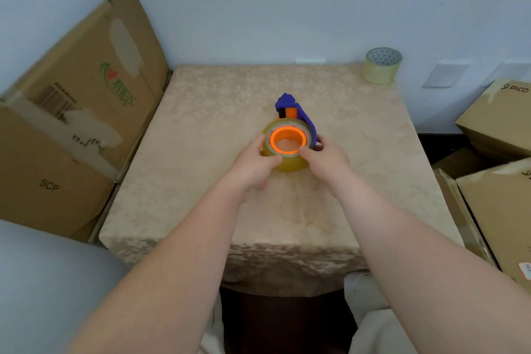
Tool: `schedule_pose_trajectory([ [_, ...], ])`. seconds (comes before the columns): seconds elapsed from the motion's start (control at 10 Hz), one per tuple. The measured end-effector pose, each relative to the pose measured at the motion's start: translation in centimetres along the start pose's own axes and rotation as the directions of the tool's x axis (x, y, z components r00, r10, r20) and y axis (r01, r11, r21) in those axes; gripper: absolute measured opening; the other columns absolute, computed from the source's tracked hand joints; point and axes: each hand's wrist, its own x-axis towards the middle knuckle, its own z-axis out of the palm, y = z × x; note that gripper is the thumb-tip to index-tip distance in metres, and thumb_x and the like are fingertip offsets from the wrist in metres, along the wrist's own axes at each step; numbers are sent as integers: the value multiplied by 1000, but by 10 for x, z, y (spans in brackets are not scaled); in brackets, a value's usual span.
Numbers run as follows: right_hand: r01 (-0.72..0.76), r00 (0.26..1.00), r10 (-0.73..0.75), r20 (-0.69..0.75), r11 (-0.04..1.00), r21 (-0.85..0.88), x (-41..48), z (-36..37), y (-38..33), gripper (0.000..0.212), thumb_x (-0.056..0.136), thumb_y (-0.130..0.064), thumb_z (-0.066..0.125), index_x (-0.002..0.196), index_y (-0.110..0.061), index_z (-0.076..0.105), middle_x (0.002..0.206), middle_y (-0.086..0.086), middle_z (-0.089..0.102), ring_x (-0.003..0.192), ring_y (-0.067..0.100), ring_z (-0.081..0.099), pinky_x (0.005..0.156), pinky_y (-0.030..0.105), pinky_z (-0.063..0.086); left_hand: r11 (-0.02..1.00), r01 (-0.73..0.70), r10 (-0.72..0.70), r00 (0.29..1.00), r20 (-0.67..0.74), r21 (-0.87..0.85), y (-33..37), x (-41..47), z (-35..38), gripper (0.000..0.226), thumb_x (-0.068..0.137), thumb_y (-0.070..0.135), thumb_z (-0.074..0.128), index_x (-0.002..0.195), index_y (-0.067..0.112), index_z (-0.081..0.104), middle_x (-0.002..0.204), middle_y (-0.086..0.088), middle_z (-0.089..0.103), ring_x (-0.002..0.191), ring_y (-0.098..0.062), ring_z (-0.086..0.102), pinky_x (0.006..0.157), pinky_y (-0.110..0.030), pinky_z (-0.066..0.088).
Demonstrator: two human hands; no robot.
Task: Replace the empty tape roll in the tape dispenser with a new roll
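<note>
Head view: two tape rolls (288, 149), one dispenser (290, 108).

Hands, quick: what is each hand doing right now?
Left hand: closed on the tape roll.
Right hand: closed on the tape roll too.

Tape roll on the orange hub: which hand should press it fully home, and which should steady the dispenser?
Probably the left hand: it grips the full tape roll on its near-left side, thumb over its face. The right hand reaches behind to the blue dispenser frame, so it suits steadying.
</note>
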Motion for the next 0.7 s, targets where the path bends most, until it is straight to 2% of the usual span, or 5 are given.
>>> schedule_pose_trajectory([
  [0.2, -75, 995, 72, 68, 996, 50, -15, -8, 6, 56, 85, -23, 59, 139, -18, 44, 125, 6, 58, 109, 28, 58, 93, 45, 53, 998, 65, -65, 998, 16, 5, 3, -15, 0, 53, 88, 22, 57, 138, 27, 42, 132, -6, 53, 115, -24, 53, 83, -37, 51],
  [0.3, -100, 988, 92, 121, 993, 55, -25, -13, 11, 48, 85, -21, 59, 132, -20, 51, 98, 6, 58, 85, 24, 54, 80, 38, 51, 995, 97, -98, 992, 79, 8, 4, -27, -3, 50, 90, 23, 56, 138, 24, 42, 125, -9, 58, 102, -23, 56, 88, -40, 50],
  [0.4, -114, 978, 102, 184, 992, 58, -39, -23, 8, 24, 86, -17, 57, 109, -18, 60, 84, 5, 58, 70, 22, 50, 64, 33, 43, 995, 94, -97, 991, 92, 31, 8, -41, -10, 41, 90, 22, 56, 130, 19, 49, 115, -9, 61, 94, -22, 56, 86, -39, 49],
  [0.6, -36, 986, 17, 168, 993, 114, -64, -42, -15, 10, 85, -18, 57, 93, -20, 61, 95, 7, 64, 79, 20, 56, 75, 33, 49, 995, -34, 32, 999, -27, -90, 38, -72, -26, 32, 86, 14, 56, 118, 14, 58, 87, -1, 63, 81, -19, 56, 85, -38, 50],
  [0.7, 69, 985, -94, 147, 983, 170, -79, -52, -36, 7, 87, -19, 56, 89, -22, 62, 88, 3, 66, 74, 17, 56, 71, 30, 48, 982, -140, 136, 990, -40, -126, 58, -95, -31, 26, 90, 17, 53, 115, 15, 57, 84, 1, 63, 76, -14, 58, 86, -37, 50],
])
